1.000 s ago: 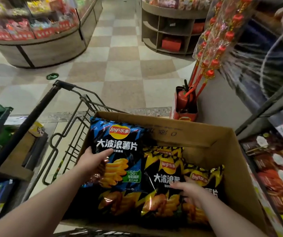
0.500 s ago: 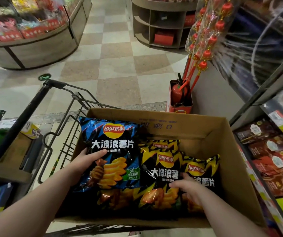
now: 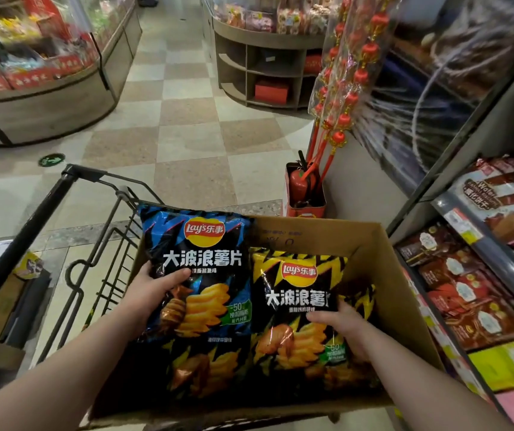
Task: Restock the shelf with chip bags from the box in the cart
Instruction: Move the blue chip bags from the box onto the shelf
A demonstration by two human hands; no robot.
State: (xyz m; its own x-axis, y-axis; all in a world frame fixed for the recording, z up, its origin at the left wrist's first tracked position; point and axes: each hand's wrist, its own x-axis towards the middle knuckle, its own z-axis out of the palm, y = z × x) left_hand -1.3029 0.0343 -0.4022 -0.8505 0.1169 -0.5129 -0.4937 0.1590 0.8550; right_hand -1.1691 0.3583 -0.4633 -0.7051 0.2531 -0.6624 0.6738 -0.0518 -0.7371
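An open cardboard box (image 3: 405,293) sits in a black wire shopping cart (image 3: 94,262). My left hand (image 3: 153,290) grips a blue and black chip bag (image 3: 199,256) by its left edge, lifted above the box. My right hand (image 3: 345,328) grips a yellow and black chip bag (image 3: 296,293) by its right side, raised beside the blue one. More yellow and black bags (image 3: 205,371) lie lower in the box. The shelf (image 3: 479,250) with packaged snacks runs along the right.
A red fire extinguisher (image 3: 300,185) stands in a red holder on the floor past the box. Strings of red lantern ornaments (image 3: 345,85) hang at the shelf end. Round wooden display stands (image 3: 50,107) sit left and far centre across the checkered floor.
Both hands have risen. My right hand has pulled the yellow bag up out of the box, and my left hand has lifted the blue bag higher.
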